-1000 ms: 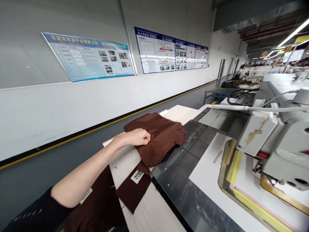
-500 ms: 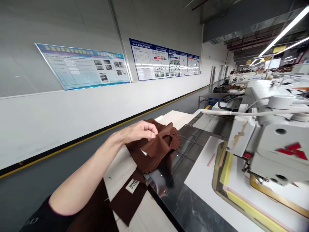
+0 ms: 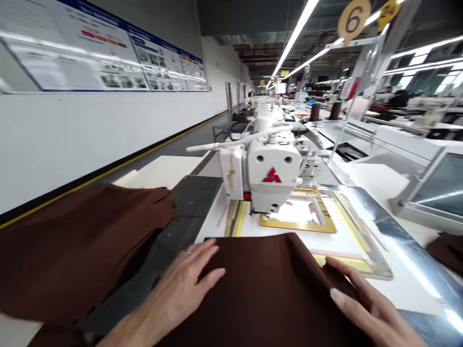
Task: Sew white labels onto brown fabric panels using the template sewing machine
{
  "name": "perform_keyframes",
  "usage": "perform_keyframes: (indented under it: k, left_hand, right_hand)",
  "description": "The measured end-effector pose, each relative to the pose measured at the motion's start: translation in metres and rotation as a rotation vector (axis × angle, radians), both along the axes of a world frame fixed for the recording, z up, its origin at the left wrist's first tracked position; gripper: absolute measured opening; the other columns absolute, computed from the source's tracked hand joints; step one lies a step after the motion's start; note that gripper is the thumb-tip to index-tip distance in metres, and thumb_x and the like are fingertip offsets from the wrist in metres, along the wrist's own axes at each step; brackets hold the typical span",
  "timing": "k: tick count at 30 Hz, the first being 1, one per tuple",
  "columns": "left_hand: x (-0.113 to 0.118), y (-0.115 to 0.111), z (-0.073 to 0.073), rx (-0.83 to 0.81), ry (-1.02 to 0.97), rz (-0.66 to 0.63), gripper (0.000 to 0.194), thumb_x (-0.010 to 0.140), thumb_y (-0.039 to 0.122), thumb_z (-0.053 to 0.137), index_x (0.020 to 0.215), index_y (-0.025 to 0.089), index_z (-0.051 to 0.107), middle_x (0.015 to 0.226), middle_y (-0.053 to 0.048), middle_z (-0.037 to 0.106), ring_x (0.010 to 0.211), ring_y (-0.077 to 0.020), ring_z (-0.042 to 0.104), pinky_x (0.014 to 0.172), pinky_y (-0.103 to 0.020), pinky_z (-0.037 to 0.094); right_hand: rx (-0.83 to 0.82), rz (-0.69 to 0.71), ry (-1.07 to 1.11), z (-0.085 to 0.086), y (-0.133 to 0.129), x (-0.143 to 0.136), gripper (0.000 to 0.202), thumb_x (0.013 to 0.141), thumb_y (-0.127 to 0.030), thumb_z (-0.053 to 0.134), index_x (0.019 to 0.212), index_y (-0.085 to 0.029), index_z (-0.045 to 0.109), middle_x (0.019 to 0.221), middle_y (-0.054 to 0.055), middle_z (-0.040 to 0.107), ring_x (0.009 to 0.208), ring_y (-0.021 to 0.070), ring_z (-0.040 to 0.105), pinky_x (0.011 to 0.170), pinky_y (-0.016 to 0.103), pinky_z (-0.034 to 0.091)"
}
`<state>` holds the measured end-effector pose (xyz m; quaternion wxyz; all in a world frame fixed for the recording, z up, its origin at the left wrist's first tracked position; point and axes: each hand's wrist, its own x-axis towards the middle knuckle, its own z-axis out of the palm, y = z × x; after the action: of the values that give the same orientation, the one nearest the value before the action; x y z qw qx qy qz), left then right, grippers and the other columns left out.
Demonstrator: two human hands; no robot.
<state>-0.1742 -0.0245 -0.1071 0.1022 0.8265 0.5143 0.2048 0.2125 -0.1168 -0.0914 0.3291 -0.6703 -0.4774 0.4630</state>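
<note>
A dark brown fabric panel (image 3: pixel 253 279) lies in front of me, its far edge reaching onto the white sheet before the sewing machine. My left hand (image 3: pixel 181 279) rests along the panel's left edge, open, with the thumb apart from the fingers and the fingertips near the far left corner. At the right edge, my right hand (image 3: pixel 369 299) has its thumb on top of the folded-up fabric and the index finger beyond it, closed on that edge. The lower fingers of this hand are hidden. A sewing machine head (image 3: pixel 273 168) with a red emblem stands just past the panel.
To the left sits a stack of brown fabric (image 3: pixel 90 241). Under the machine are a gold-coloured frame (image 3: pixel 300 226) and a clear template with yellow strips (image 3: pixel 361 265). Thread cones (image 3: pixel 314 112) stand farther back. At right is a screen panel (image 3: pixel 441 183), with more brown fabric (image 3: pixel 446 250) below.
My view has swung right toward the machine. My left hand has left the fabric stack, and a brown panel now lies before me. My right hand has come into view on its edge.
</note>
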Motion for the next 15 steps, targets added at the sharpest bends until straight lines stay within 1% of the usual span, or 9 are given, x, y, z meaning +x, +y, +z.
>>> perform_keyframes:
  k: [1,2,4,6,7,9,11,12,15]
  left_hand:
    - [-0.006,0.009,-0.008,0.019,0.054,0.083,0.053,0.091,0.059,0.059,0.133,0.027,0.065,0.141,-0.016,0.063,0.128,-0.0427,0.059,0.104,-0.060,0.048]
    - [-0.009,0.015,-0.014,0.025,0.098,0.141,0.056,0.090,0.062,0.058,0.133,0.028,0.065,0.139,-0.016,0.064,0.125,-0.0435,0.060,0.102,-0.060,0.048]
    - [-0.008,0.021,-0.016,0.037,0.144,0.180,0.048,0.090,0.063,0.053,0.121,0.031,0.070,0.126,-0.015,0.070,0.115,-0.0422,0.065,0.095,-0.057,0.050]
    - [-0.002,0.024,-0.012,0.012,0.140,0.149,0.037,0.092,0.059,0.047,0.100,0.033,0.072,0.106,-0.012,0.073,0.101,-0.0381,0.068,0.087,-0.052,0.052]
    - [0.002,0.027,-0.009,-0.021,0.129,0.123,0.035,0.093,0.057,0.045,0.090,0.033,0.070,0.098,-0.011,0.073,0.095,-0.0359,0.069,0.083,-0.049,0.052]
    - [0.009,0.039,-0.003,-0.125,0.121,0.087,0.034,0.094,0.056,0.043,0.081,0.031,0.062,0.087,-0.009,0.071,0.084,-0.0320,0.070,0.073,-0.042,0.051]
    - [0.016,0.060,0.003,-0.226,0.145,0.070,0.033,0.095,0.054,0.041,0.082,0.029,0.057,0.080,-0.006,0.069,0.074,-0.0294,0.070,0.064,-0.038,0.048]
    - [0.021,0.073,0.006,-0.263,0.160,0.061,0.031,0.096,0.052,0.041,0.084,0.029,0.057,0.080,-0.005,0.070,0.073,-0.0288,0.071,0.062,-0.036,0.047]
    - [0.042,0.116,0.016,-0.287,0.177,0.020,0.023,0.095,0.045,0.050,0.092,0.027,0.062,0.090,-0.006,0.073,0.082,-0.0295,0.073,0.064,-0.034,0.049]
  right_hand:
    - [0.017,-0.008,-0.042,-0.002,-0.001,0.010,0.075,0.088,-0.070,0.060,0.153,-0.033,0.049,0.156,0.003,0.049,0.142,0.0336,0.047,0.104,0.040,0.055]
    - [0.049,-0.008,-0.099,-0.004,-0.001,0.019,0.076,0.087,-0.070,0.061,0.152,-0.031,0.050,0.155,0.004,0.050,0.141,0.0339,0.048,0.105,0.040,0.055]
    - [0.117,0.009,-0.243,-0.009,-0.002,0.035,0.073,0.088,-0.069,0.058,0.149,-0.029,0.054,0.151,0.007,0.054,0.139,0.0345,0.050,0.107,0.041,0.052]
    - [0.148,0.060,-0.381,-0.011,-0.001,0.045,0.068,0.090,-0.067,0.055,0.146,-0.029,0.057,0.147,0.007,0.059,0.136,0.0351,0.054,0.107,0.043,0.053]
    - [0.150,0.095,-0.435,-0.011,0.000,0.049,0.065,0.091,-0.065,0.054,0.145,-0.029,0.058,0.144,0.008,0.061,0.133,0.0352,0.057,0.105,0.043,0.054]
    - [0.146,0.151,-0.501,-0.008,0.003,0.055,0.060,0.093,-0.061,0.050,0.144,-0.030,0.058,0.140,0.008,0.064,0.128,0.0348,0.061,0.101,0.043,0.057]
    - [0.151,0.178,-0.536,-0.005,0.010,0.059,0.055,0.095,-0.057,0.047,0.142,-0.029,0.058,0.138,0.008,0.066,0.123,0.0333,0.065,0.100,0.043,0.057]
    - [0.160,0.176,-0.549,-0.004,0.015,0.062,0.053,0.097,-0.055,0.045,0.141,-0.029,0.058,0.137,0.007,0.067,0.121,0.0323,0.066,0.099,0.042,0.057]
    - [0.204,0.151,-0.590,-0.005,0.036,0.071,0.048,0.099,-0.046,0.042,0.142,-0.028,0.054,0.131,0.008,0.070,0.115,0.0304,0.068,0.095,0.043,0.057]
